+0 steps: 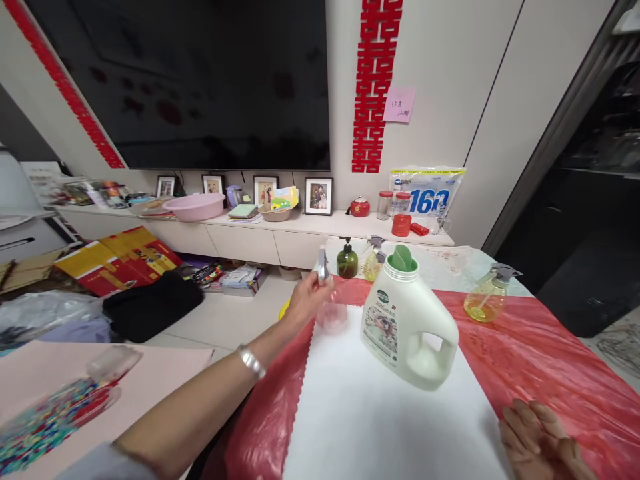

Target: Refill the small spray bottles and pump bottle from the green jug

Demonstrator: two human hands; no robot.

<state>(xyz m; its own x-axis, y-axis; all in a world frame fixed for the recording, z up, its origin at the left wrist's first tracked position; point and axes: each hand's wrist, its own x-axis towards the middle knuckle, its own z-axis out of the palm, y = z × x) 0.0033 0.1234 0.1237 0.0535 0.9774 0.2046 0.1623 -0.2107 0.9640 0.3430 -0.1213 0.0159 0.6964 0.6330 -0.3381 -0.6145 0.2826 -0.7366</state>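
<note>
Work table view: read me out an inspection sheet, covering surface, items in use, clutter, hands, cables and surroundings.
Surface: red plastic cover, with a white sheet on top.
Job's things: pink spray bottle in hand; white jug with a green spout in its mouth, on the sheet.
Clutter: green pump bottle and yellow spray bottles beyond the sheet; coloured pieces on the surface at left.
Grippers: left hand holds the spray bottle by its head; right hand empty.
Cables: nothing seen on the table; thin dark cords below the television.
Surroundings: shelf with photo frames and a pink basin.
</note>
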